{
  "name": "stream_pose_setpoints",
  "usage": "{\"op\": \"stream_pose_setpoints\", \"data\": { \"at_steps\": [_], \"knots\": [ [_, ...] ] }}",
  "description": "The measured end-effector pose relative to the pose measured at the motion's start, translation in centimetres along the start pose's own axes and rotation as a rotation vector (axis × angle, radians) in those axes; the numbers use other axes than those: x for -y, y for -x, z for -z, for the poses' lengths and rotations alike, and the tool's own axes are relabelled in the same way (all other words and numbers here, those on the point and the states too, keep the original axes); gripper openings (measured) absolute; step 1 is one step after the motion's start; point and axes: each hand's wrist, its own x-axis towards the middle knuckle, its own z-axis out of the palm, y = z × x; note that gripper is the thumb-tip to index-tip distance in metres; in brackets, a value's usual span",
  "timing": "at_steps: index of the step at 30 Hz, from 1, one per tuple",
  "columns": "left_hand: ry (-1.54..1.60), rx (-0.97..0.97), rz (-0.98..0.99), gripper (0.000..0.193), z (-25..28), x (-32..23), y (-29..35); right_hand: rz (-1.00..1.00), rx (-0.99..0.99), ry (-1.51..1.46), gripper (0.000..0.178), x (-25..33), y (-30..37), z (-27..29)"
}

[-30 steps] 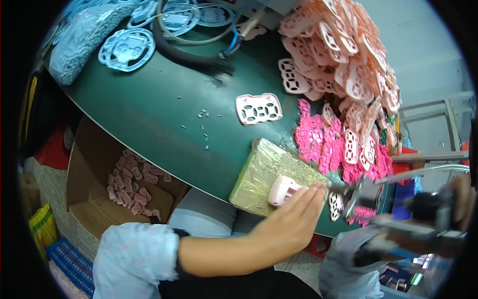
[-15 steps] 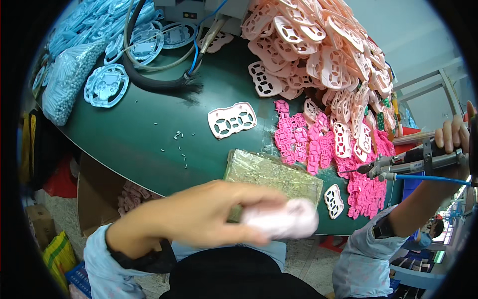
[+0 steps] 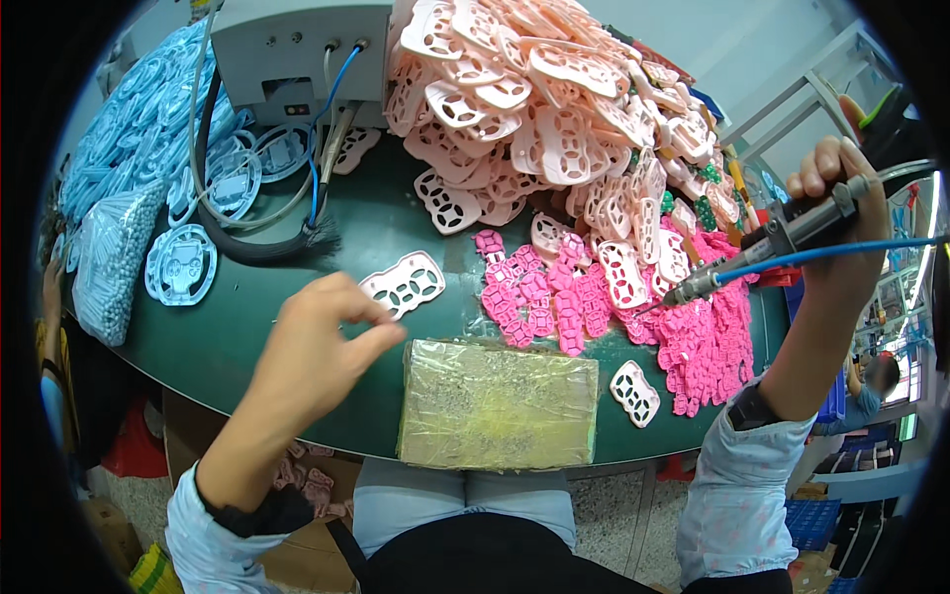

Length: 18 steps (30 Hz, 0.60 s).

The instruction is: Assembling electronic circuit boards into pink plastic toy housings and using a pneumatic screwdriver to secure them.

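My left hand (image 3: 322, 342) is over the table's left side, thumb and forefinger drawn together in a pinch. Whatever may be between the tips is too small to make out. Just beyond the fingertips a pale pink plastic frame with cut-outs (image 3: 404, 284) lies flat. My right hand (image 3: 841, 183) is wrapped round a power screwdriver (image 3: 767, 246) with a blue air hose (image 3: 841, 249). Its thin bit points down-left above bright pink plastic parts (image 3: 703, 327). A block wrapped in clear film and tape (image 3: 500, 404) lies bare at the table's front edge.
Pale pink frames (image 3: 564, 139) are heaped at the back right. One more frame (image 3: 634, 393) lies right of the block. Blue plastic parts (image 3: 134, 129) and a bag of beads (image 3: 117, 262) occupy the left. A grey machine (image 3: 297, 64) with cables stands behind. Below the table is a carton (image 3: 332, 480).
My left hand has moved left and away, and the pale pink piece it held is gone from it. The block is now uncovered. My right hand still grips the screwdriver. The whole view has shifted.
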Motion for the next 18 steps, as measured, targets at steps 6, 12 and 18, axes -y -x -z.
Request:
{"op": "stream_pose_setpoints", "data": {
  "at_steps": [6,12,18],
  "knots": [
    [-0.123,-0.132,-0.481,0.012,-8.9,-0.9,-9.7,-0.006,-0.195,0.107,0.050,-0.8,-0.9,-0.3],
    [-0.476,0.004,-0.605,0.014,-13.8,-2.6,-14.9,0.039,-0.215,0.171,0.048,-1.8,-1.0,0.5],
    [-0.565,0.049,-0.659,0.017,-13.4,-2.0,-14.7,0.057,-0.140,0.163,0.050,-2.9,-1.7,1.0]
  ]
}}
